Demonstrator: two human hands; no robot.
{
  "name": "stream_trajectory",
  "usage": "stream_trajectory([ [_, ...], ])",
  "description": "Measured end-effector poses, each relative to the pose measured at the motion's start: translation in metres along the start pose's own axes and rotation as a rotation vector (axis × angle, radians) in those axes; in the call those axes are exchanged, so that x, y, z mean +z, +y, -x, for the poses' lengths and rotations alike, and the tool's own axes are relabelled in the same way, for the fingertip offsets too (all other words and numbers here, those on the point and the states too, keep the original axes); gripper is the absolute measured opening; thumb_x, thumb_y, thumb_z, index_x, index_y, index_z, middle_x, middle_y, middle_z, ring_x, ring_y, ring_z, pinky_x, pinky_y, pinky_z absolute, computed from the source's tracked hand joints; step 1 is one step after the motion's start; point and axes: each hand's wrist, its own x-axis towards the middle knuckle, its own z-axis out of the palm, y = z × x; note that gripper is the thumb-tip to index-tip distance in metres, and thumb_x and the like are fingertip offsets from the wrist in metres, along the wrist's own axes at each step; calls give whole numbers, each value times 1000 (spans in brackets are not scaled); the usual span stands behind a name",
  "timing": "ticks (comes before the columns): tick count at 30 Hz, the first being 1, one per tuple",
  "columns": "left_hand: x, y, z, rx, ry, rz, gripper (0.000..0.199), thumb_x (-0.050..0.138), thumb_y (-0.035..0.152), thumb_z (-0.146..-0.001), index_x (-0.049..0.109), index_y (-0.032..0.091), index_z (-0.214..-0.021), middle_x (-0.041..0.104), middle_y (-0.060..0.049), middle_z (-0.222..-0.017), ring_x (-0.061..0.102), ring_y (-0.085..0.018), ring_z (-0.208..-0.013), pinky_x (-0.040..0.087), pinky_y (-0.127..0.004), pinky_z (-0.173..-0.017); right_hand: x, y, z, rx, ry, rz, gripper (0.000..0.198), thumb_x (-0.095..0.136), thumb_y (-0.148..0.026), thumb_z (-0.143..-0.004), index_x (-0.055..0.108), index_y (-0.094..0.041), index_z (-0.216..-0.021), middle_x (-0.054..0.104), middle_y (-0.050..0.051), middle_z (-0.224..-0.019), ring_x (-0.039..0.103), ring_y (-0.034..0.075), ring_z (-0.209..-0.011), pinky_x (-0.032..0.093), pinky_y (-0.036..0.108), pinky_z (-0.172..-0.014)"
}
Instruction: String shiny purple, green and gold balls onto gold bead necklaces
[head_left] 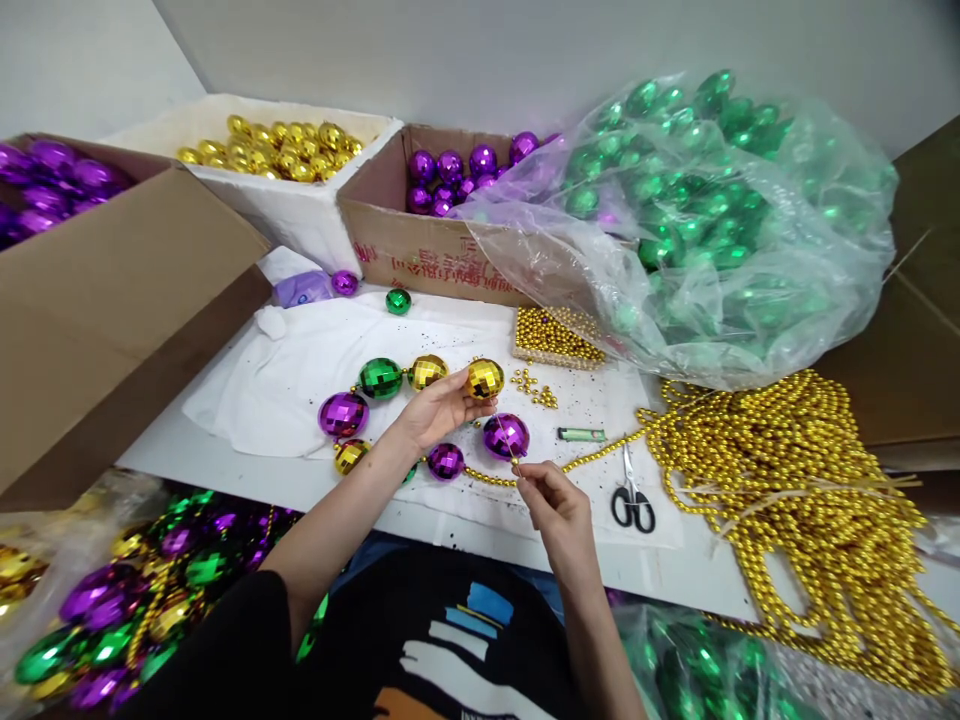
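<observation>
White cloth (262, 375) lies under the grip. The left hand (442, 412), half curled, holds 1 shiny gold ball (486, 379); the right hand (556, 508) pinches thin pale string (505, 434). Loose fingertips could drop it.

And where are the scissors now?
In the head view, the scissors lie just to the right of the right hand, left of the gold bead pile.

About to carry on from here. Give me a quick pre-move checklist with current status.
1. Left hand has a gold ball: ok, at the fingertips.
2. Right hand pinch closed: ok.
3. Scissors apart from both hands: ok, on the table's right side.
4. Small beads all in the tray: not ok, loose beads lie beside it.
5. Chain unbroken behind the right hand: cannot tell, hidden there.
</observation>
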Motion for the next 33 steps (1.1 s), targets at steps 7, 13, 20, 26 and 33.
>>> stream_trajectory([
  [7,0,0,0,7,7,8,18,59,30,-93,69,15,-97,75,-9,-92,73,-21,-85,58,-40,-90,3,-1,-1,7,11,-12,18,66,-38,-83,73,-23,-89,59,2,-79,45,12,-59,32,26,-49],
  [13,-1,-3,-2,19,38,-8,20,59,32,-94,68,15,-98,75,-9,-90,73,-20,-79,59,-39,-88,7,-3,0,38,13,-24,19,66,-39,-83,72,-22,-89,64,4,-82,44,12,-59,31,25,-48],
  [20,4,-7,-1,74,70,-4,23,59,33,-94,66,13,-102,73,-10,-86,71,-19,-73,60,-35,-77,14,0,0,79,-14,-69,24,67,-41,-82,71,-19,-91,65,4,-84,40,9,-56,28,23,-46],
  [26,6,-5,1,128,109,6,19,62,28,-91,67,12,-99,73,-9,-90,71,-19,-76,60,-34,-75,16,3,-1,83,-41,-116,23,68,-40,-81,70,-19,-90,64,2,-81,39,9,-53,29,23,-46],
  [33,6,-5,4,153,115,25,12,67,25,-88,65,14,-94,72,-6,-89,70,-16,-74,59,-34,-77,12,0,-3,61,-99,-54,21,67,-38,-82,71,-18,-88,59,0,-71,38,9,-52,28,23,-45],
])
